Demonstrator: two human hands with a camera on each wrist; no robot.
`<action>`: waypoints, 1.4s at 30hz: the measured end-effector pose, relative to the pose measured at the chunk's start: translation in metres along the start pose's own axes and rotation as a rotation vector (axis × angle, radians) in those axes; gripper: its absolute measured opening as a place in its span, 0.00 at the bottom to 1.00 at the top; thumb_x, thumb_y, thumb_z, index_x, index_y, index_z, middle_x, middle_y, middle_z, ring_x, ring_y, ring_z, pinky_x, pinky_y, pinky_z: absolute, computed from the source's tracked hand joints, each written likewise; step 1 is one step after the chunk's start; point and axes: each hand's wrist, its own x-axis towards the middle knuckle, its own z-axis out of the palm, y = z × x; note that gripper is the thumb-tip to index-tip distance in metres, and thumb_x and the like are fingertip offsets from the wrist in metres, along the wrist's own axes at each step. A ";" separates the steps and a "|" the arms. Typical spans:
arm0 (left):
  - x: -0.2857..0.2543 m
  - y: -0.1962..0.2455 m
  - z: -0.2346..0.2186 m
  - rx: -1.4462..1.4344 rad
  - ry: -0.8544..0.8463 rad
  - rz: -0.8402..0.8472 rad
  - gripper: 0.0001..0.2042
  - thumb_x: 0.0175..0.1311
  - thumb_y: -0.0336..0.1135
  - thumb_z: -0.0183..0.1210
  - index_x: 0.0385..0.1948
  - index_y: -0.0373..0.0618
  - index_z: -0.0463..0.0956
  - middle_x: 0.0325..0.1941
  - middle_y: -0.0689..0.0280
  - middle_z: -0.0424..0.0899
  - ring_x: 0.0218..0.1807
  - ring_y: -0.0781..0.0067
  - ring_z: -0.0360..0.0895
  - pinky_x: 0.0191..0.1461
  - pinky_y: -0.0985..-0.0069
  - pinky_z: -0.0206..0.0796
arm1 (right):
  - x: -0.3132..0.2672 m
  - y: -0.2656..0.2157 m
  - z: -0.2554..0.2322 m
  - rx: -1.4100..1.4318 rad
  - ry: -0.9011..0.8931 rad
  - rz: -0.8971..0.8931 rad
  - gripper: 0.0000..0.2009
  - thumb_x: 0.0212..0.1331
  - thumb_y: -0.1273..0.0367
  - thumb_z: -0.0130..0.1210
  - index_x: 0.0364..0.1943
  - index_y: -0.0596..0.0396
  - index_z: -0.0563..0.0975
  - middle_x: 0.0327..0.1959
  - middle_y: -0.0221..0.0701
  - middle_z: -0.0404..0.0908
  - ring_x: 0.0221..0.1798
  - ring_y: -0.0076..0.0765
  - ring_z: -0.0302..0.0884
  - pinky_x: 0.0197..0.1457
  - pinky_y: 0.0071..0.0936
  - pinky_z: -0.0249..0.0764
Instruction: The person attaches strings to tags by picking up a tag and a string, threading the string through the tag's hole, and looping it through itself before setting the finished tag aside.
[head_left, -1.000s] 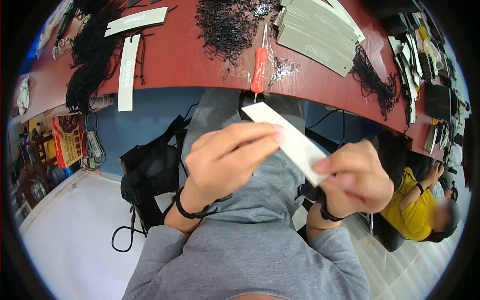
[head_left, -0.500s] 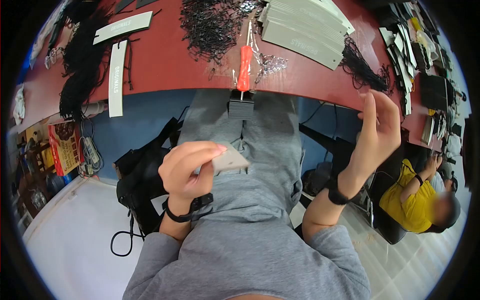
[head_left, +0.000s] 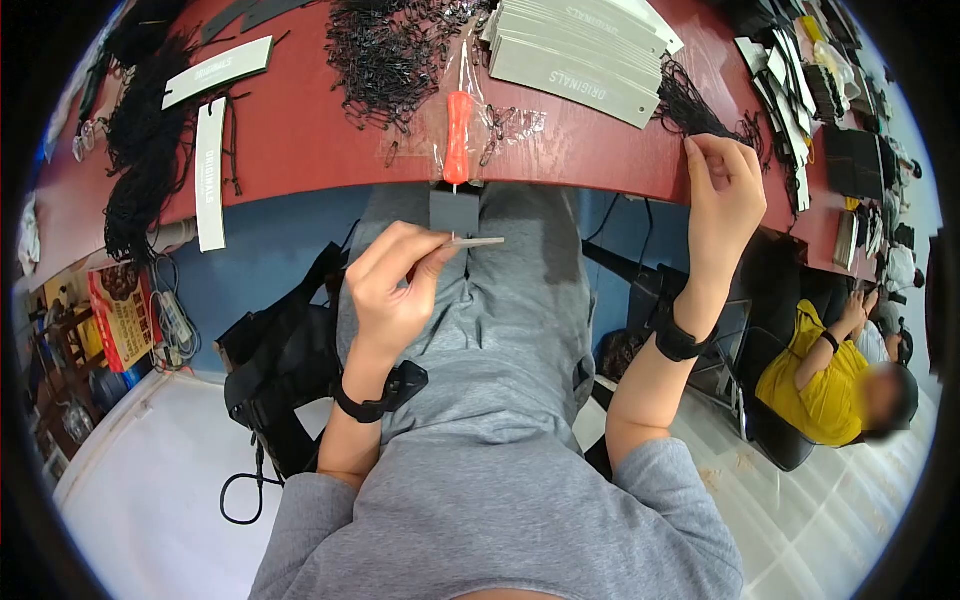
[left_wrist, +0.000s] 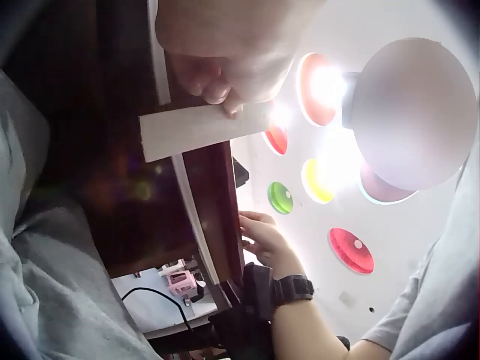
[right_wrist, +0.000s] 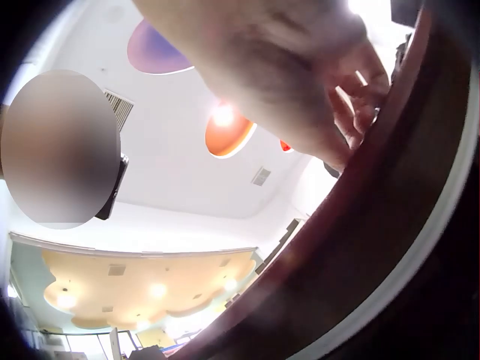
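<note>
My left hand (head_left: 395, 285) pinches a pale tag (head_left: 480, 242) between thumb and fingers over the lap; the head view shows it almost edge-on. In the left wrist view the tag (left_wrist: 180, 131) is a long plain strip sticking out from the fingers. My right hand (head_left: 728, 190) is at the table's front edge, fingers bent, fingertips right by a bundle of black cords (head_left: 688, 95). Whether those fingertips pinch a cord I cannot tell. A stack of grey tags (head_left: 575, 75) printed ORIGINALS lies beside the cords.
A red-handled screwdriver (head_left: 458, 140) lies at the table edge above a dark grey block (head_left: 455, 210). Behind it is a heap of small black pins (head_left: 385, 60). Two corded tags (head_left: 210, 175) and more black cords (head_left: 150, 150) lie left. A person in yellow (head_left: 810, 385) sits at right.
My right hand has let go of the tag and moved right and forward to the cords. The left hand keeps the tag, lowered, then raised nearer the table and turned edge-on.
</note>
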 end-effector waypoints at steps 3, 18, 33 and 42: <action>0.001 0.002 -0.001 -0.016 -0.030 -0.037 0.09 0.50 0.17 0.64 0.34 0.36 0.81 0.23 0.65 0.76 0.23 0.78 0.71 0.25 0.82 0.60 | 0.004 0.003 0.000 -0.021 -0.027 0.008 0.05 0.55 0.73 0.61 0.33 0.59 0.80 0.32 0.30 0.76 0.31 0.26 0.75 0.37 0.22 0.71; -0.005 -0.010 -0.002 -0.120 -0.078 -0.081 0.15 0.50 0.18 0.63 0.42 0.41 0.82 0.21 0.67 0.72 0.22 0.80 0.67 0.25 0.82 0.57 | 0.011 0.002 -0.002 -0.154 -0.129 -0.030 0.07 0.56 0.68 0.61 0.33 0.56 0.79 0.34 0.29 0.76 0.32 0.31 0.72 0.39 0.26 0.69; -0.007 -0.012 -0.003 -0.164 -0.083 -0.117 0.13 0.52 0.18 0.62 0.40 0.40 0.82 0.23 0.67 0.72 0.23 0.79 0.66 0.25 0.82 0.57 | 0.028 -0.002 -0.029 0.646 0.150 0.220 0.06 0.61 0.71 0.59 0.36 0.59 0.78 0.31 0.25 0.79 0.29 0.13 0.66 0.32 0.11 0.62; -0.008 -0.001 -0.007 -0.113 -0.171 -0.141 0.13 0.57 0.25 0.61 0.45 0.41 0.81 0.23 0.71 0.66 0.22 0.84 0.57 0.24 0.83 0.48 | 0.038 -0.016 -0.041 0.725 0.283 0.132 0.06 0.65 0.68 0.54 0.38 0.57 0.74 0.35 0.37 0.84 0.30 0.14 0.72 0.30 0.11 0.63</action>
